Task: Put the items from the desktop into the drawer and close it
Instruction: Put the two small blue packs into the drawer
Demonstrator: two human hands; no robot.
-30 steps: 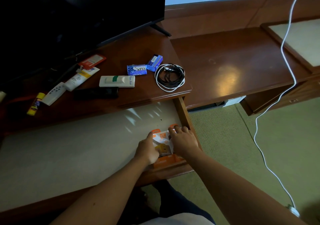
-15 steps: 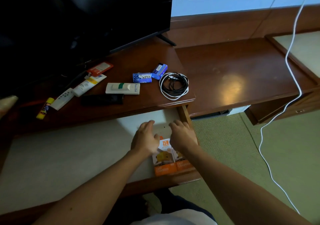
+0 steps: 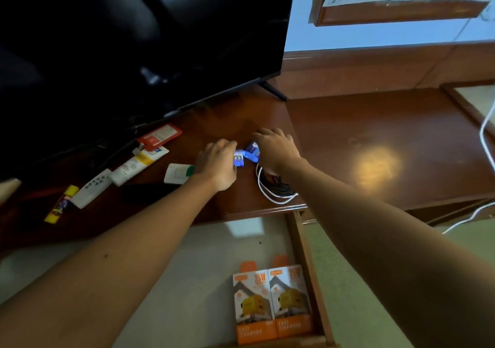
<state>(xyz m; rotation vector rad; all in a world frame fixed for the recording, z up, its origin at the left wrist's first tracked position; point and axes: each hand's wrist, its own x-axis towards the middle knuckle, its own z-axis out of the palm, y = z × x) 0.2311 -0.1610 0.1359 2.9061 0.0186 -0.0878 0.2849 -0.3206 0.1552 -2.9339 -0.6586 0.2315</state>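
The drawer (image 3: 308,262) stands pulled out below the desktop, and two orange charger boxes (image 3: 272,303) lie side by side in its front right corner. Both arms reach over it onto the desk. My left hand (image 3: 215,161) curls around a blue-and-white soap packet (image 3: 238,161). My right hand (image 3: 277,148) closes on a small blue packet (image 3: 252,151) just beside it. A coiled black and white cable (image 3: 276,191) lies partly under my right wrist.
On the desk to the left lie a white box with a green stripe (image 3: 178,173), a black remote (image 3: 150,192), a cream tube (image 3: 135,165), a red card (image 3: 158,137), a white remote (image 3: 92,188) and a yellow glue stick (image 3: 61,204). The TV (image 3: 134,39) stands behind; a white cord (image 3: 484,133) hangs at the right.
Both hands let go of the orange boxes in the drawer and moved up onto the desktop, onto the two blue packets. The camera has tilted upward.
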